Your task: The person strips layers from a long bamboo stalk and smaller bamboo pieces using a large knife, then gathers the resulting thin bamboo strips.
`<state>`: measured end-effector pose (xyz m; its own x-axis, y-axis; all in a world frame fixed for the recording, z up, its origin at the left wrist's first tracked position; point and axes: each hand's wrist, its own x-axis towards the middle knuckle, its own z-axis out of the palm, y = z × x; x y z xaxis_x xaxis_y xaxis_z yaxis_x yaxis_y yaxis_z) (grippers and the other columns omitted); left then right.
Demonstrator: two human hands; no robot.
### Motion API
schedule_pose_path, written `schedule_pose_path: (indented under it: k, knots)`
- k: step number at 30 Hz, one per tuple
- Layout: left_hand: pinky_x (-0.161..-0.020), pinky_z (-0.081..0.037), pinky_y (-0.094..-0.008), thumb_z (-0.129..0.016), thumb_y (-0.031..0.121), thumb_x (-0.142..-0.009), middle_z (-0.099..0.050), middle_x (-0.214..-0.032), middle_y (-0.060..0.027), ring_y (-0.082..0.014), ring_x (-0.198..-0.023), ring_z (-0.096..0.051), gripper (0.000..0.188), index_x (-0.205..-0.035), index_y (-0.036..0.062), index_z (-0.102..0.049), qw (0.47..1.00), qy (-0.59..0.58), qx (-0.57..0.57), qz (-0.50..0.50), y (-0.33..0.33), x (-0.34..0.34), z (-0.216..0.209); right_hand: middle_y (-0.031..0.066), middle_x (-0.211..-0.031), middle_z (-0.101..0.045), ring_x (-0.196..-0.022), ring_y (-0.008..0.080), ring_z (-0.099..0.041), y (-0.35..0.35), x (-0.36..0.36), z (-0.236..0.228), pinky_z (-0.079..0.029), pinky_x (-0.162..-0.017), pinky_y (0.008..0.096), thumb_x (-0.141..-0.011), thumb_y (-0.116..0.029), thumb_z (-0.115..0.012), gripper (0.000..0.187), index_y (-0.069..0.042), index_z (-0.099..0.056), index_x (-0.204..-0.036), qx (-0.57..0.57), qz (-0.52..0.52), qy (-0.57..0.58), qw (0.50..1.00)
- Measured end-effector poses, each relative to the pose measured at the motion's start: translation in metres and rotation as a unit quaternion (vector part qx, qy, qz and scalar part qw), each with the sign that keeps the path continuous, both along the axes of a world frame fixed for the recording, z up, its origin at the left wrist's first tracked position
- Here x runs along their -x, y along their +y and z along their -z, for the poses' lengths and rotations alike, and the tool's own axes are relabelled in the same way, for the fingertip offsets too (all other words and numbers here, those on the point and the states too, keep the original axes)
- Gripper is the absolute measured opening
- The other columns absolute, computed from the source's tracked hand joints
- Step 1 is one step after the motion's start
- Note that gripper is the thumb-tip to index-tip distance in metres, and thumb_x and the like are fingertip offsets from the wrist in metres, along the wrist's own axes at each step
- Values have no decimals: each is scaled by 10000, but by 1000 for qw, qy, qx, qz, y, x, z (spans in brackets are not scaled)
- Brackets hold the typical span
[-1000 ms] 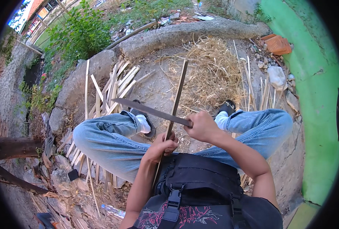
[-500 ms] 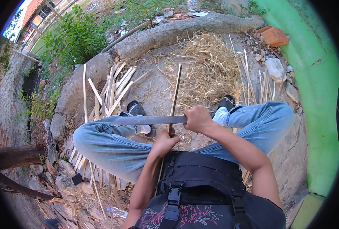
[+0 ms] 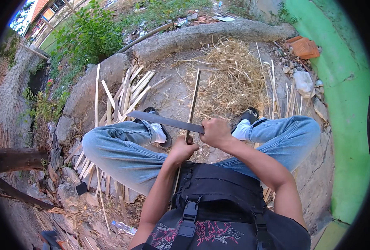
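My right hand point(image 3: 217, 133) is closed around the handle of a long machete point(image 3: 164, 121), its fingers hiding the grip. The dark blade points left across a narrow strip of wood or bamboo point(image 3: 194, 98), meeting it just above my left hand point(image 3: 182, 151). That hand is wrapped round the strip's lower part, thumb on the right side. The strip stands nearly lengthwise in front of me, its far end reaching toward the ground between my feet and its near end passing beside my black bag point(image 3: 224, 183).
Pale split strips point(image 3: 128, 98) lie in a pile left of my left foot. A heap of curly shavings point(image 3: 235, 77) covers ground ahead. A low concrete kerb point(image 3: 210, 32) curves behind it; a green wall point(image 3: 339, 83) bounds the right. Dark wooden beams point(image 3: 18, 159) jut in at left.
The machete has tilted, its tip now pointing farther away from me. My left hand is slightly closer to the blade, still gripping the strip. The whole view has shifted a little.
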<state>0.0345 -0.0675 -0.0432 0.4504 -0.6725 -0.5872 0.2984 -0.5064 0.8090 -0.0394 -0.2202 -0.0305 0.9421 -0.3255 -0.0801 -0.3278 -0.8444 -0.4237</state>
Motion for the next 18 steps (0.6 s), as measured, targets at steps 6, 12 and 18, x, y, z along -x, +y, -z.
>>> schedule_pose_path:
  k: [6,12,18]
  knots:
    - [-366,-231,-245,-629,19,-731,-390,-545,40,-51,-415,-345,342,-692,141,-311,1000,17,25,0,10,8,-1,198,-690,-650,-665,347,-664,-57,-8,17,-537,-652,447,-766,-202,-578,218,-3,-669,-763,-16,89,-14,996]
    - [-365,-217,-236,-638,-26,-726,-375,-553,45,-43,-421,-332,362,-742,152,-322,994,98,39,11,2,3,-10,197,-647,-636,-654,355,-653,-27,3,-15,-530,-655,457,-771,-213,-572,220,-27,-687,-743,-107,127,-26,986]
    - [-367,-184,-230,-651,-31,-726,-371,-548,53,-35,-416,-313,387,-738,162,-315,979,196,55,16,6,-2,-13,194,-588,-595,-585,369,-619,5,14,0,-506,-585,454,-685,-203,-629,163,-41,-630,-671,-59,-27,-26,998]
